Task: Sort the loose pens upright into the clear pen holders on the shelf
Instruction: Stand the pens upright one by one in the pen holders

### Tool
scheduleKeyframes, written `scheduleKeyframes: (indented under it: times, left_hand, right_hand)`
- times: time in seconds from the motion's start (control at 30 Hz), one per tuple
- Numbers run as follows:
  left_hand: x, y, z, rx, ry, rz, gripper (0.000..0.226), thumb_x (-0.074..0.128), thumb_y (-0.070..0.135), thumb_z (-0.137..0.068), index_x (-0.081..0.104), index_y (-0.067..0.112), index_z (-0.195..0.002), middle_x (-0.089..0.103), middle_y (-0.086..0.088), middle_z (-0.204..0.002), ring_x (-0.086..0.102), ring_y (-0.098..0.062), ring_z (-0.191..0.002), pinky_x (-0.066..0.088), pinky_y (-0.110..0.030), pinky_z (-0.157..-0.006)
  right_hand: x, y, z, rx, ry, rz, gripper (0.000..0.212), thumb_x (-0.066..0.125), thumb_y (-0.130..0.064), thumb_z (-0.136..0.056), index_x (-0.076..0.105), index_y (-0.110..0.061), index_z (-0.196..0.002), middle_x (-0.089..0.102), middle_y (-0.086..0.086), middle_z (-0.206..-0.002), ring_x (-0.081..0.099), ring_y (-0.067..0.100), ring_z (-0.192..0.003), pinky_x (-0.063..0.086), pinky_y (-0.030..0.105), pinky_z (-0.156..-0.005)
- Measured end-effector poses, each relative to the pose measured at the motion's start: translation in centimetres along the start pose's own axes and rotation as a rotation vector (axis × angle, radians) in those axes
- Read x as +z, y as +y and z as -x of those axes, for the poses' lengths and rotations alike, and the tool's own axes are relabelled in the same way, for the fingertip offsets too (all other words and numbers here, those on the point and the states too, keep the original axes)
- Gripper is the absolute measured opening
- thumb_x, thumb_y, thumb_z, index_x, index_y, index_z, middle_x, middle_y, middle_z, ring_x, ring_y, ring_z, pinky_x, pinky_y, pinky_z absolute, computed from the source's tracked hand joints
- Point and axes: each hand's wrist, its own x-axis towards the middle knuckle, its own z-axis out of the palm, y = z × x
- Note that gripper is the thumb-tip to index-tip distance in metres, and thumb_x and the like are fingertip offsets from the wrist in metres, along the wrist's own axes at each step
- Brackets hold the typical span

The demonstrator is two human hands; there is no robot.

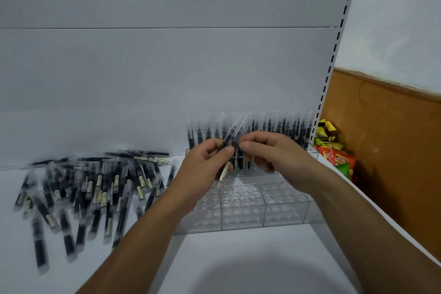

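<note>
Several pens (232, 137) being gripped in left hand (205, 164), right hand (274, 153) pinching one tip above holders (274, 207) | back rows standing full, front holes sitting bare, pile (83, 188) lying left on shelf (238, 258) | risk: bundle slipping while one is coming out, toppling upright rows | pen labels (224, 172) blurring out, snack packs (340, 159) print unreadable
</note>
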Motion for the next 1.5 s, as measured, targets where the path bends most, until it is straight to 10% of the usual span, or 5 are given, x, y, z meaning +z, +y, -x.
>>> scheduleKeyframes:
  times: [0.33,0.47,1.5]
  left_hand:
    - [-0.1,-0.3,-0.3,-0.011,0.062,-0.087,0.019,0.053,0.03,-0.096,0.068,0.019,-0.092,0.062,0.007,-0.065,0.045,-0.004,-0.053,0.037,-0.014,-0.049]
    - [-0.2,-0.3,-0.3,-0.015,0.053,-0.079,0.022,0.051,0.031,-0.097,0.069,0.019,-0.093,0.063,0.004,-0.067,0.045,-0.004,-0.052,0.036,-0.012,-0.048]
    - [-0.1,-0.5,-0.3,-0.016,0.026,-0.1,0.019,0.056,0.028,-0.095,0.068,0.014,-0.099,0.062,0.007,-0.063,0.047,-0.002,-0.051,0.038,-0.013,-0.049]
  right_hand:
    - [-2.1,-0.6,-0.5,-0.049,0.364,-0.165,0.011,0.062,-0.021,-0.093,0.067,-0.012,-0.094,0.067,-0.001,-0.083,0.049,0.004,-0.054,0.041,0.016,-0.05]
    - [-4.0,-0.2,-1.2,-0.121,0.563,0.131,0.014,0.064,-0.027,-0.093,0.065,-0.014,-0.098,0.065,-0.003,-0.08,0.056,0.007,-0.06,0.045,0.021,-0.054]
    - [-3.0,2.3,-3.0,0.032,0.291,0.831,0.017,0.062,-0.044,-0.091,0.065,-0.03,-0.082,0.062,-0.012,-0.076,0.057,0.009,-0.073,0.045,0.027,-0.066]
